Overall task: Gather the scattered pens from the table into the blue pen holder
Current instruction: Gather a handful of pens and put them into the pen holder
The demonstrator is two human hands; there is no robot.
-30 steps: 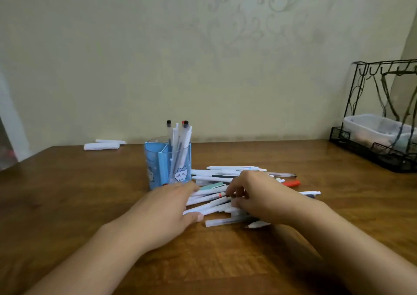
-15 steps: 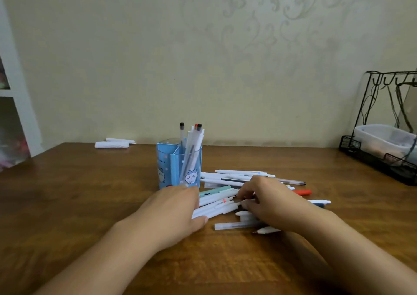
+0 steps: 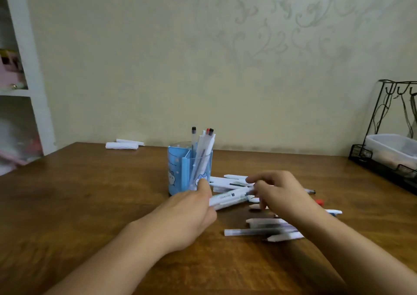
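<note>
The blue pen holder (image 3: 178,173) stands upright mid-table with several pens in its right compartment. Just in front of it, a small bundle of white pens (image 3: 228,199) is lifted off the table, held at one end by my left hand (image 3: 189,213) and at the other by my right hand (image 3: 279,193). More scattered pens (image 3: 261,227) lie on the table under and to the right of my right hand, and others (image 3: 228,180) lie behind it. A red-tipped pen (image 3: 319,202) peeks out past my right wrist.
A black wire rack (image 3: 383,164) holding a clear plastic box stands at the table's right edge. Two white rolled items (image 3: 121,145) lie at the back left. A white shelf unit (image 3: 29,91) rises left of the wooden table (image 3: 90,204).
Both hands have closed on a few white pens and raised them off the pile, toward the holder. The camera view has shifted, so the holder sits further right in frame.
</note>
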